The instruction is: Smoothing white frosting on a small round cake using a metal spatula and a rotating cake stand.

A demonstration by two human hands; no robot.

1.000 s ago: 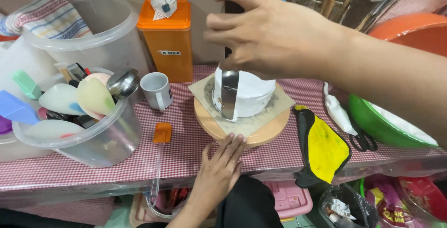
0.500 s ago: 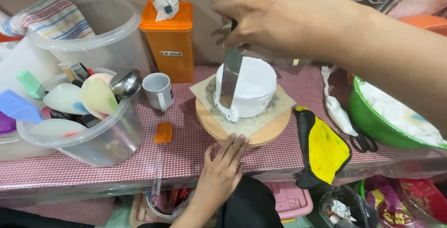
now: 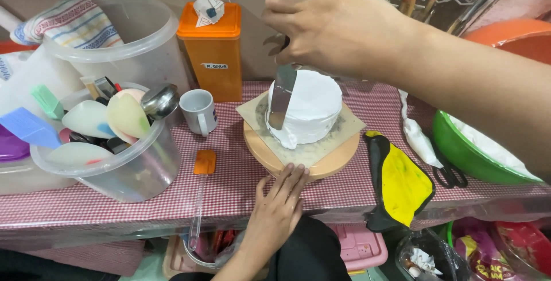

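Our right hand (image 3: 338,26) has risen and drawn nearer since a moment ago, fingers closed around the metal scraper (image 3: 281,94), blade still upright against the white cake (image 3: 307,109). Our left hand (image 3: 278,206) stays spread flat, touching the wooden turntable (image 3: 330,163) under the cake.

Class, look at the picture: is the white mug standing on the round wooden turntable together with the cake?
No: the white mug stands on the checked tablecloth to the left of the turntable, which carries only the board and the white cake.
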